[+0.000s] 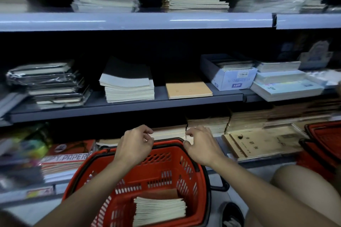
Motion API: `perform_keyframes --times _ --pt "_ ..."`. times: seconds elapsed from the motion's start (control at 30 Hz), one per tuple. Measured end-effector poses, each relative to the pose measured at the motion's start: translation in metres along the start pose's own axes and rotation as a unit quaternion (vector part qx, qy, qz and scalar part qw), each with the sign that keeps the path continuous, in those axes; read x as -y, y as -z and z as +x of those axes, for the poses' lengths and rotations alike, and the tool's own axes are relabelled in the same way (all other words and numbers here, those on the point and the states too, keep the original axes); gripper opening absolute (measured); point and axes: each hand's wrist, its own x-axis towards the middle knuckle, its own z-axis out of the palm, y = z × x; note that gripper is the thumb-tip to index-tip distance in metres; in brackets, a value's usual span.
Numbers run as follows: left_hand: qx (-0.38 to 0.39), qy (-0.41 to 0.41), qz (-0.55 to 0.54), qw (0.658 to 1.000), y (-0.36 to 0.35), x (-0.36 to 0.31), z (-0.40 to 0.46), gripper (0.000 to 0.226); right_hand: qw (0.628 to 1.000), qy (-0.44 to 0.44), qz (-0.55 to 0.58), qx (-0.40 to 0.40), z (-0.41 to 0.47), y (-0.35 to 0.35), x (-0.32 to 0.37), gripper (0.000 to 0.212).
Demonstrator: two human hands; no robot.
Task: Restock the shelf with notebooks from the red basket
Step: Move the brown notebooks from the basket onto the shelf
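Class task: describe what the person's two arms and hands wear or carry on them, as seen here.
Both forearms are bare, with no sleeves in view. The left hand and right hand show no gloves, and no rings, watch or wristband can be seen in this dim, slightly blurred view.

A stationery shop: tiered metal shelves [136, 21] stacked with notebooks [129, 86] and copy paper [66, 158], a red shopping basket [103, 171] below.

Red basket [103, 169], cream-edged notebooks [159, 210]
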Motion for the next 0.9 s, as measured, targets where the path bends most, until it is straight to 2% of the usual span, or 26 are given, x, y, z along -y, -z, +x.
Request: perform_keyframes --times 0.27,0.43,0.73,0.9 --pt "0.033 0.025 -0.007 0.999 -0.018 0.035 -0.018 0.012 0.998 0.003 -0.003 0.063 -0.012 -0.04 0.004 0.042" --pt "0.072 0.044 0.001 0.996 -0.037 0.059 -0.028 0.015 0.99 -0.023 0.007 0.139 -0.016 -0.078 -0.011 0.041" --pt "0.207 0.146 0.016 0.967 -0.077 0.099 -0.034 0.009 0.96 -0.065 -0.067 0.262 -0.023 -0.126 -0.022 0.028" --pt "0.245 0.212 0.027 0.946 -0.099 0.126 -0.04 0.013 0.944 -0.085 -0.084 0.307 -0.023 -0.146 -0.018 0.03"
